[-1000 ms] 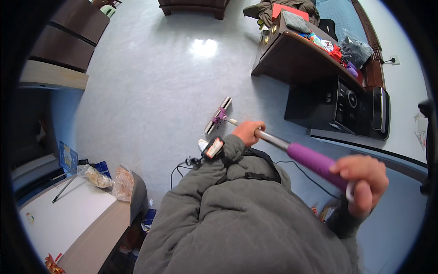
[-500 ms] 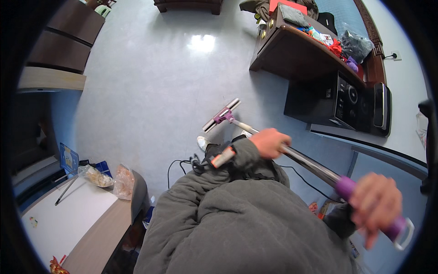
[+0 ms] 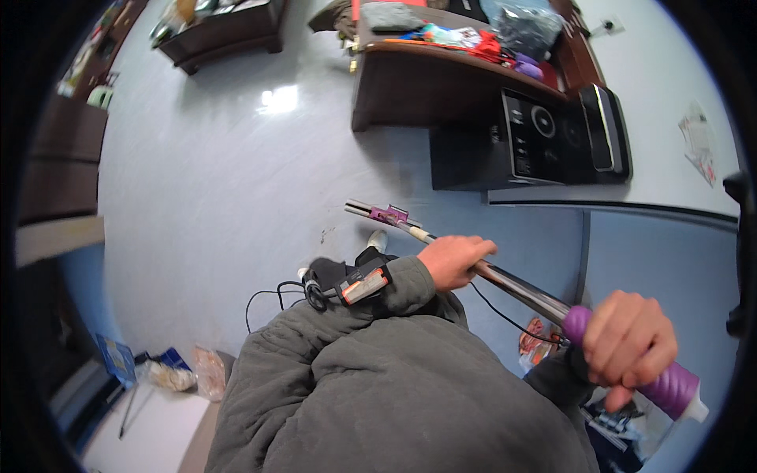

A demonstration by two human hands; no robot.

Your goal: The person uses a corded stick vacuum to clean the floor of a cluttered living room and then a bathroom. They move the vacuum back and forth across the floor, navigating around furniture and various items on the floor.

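A squeeze mop with a shiny metal pole (image 3: 527, 293) slants across the front of my body. Its purple and silver head (image 3: 382, 213) is at or just over the floor, beyond my shoes. My left hand (image 3: 457, 260) is wrapped round the middle of the pole. Farther up, at the right, my right hand (image 3: 631, 339) is closed round the purple grip (image 3: 670, 389), whose white end cap points to the lower right. A device with an orange edge (image 3: 364, 284) is strapped to my left forearm.
A dark wooden bench (image 3: 441, 83) piled with cloth and bags is ahead right, beside a black cabinet (image 3: 473, 158). Another dark wooden piece (image 3: 225, 39) stands farther off. A white-topped table (image 3: 150, 430) with bags lies lower left. A black cable (image 3: 505, 315) hangs near my body.
My view has turned to the right, so the furniture sits farther left. The mop head has swivelled, lying nearly in line with the pole. Both hands keep their grip.
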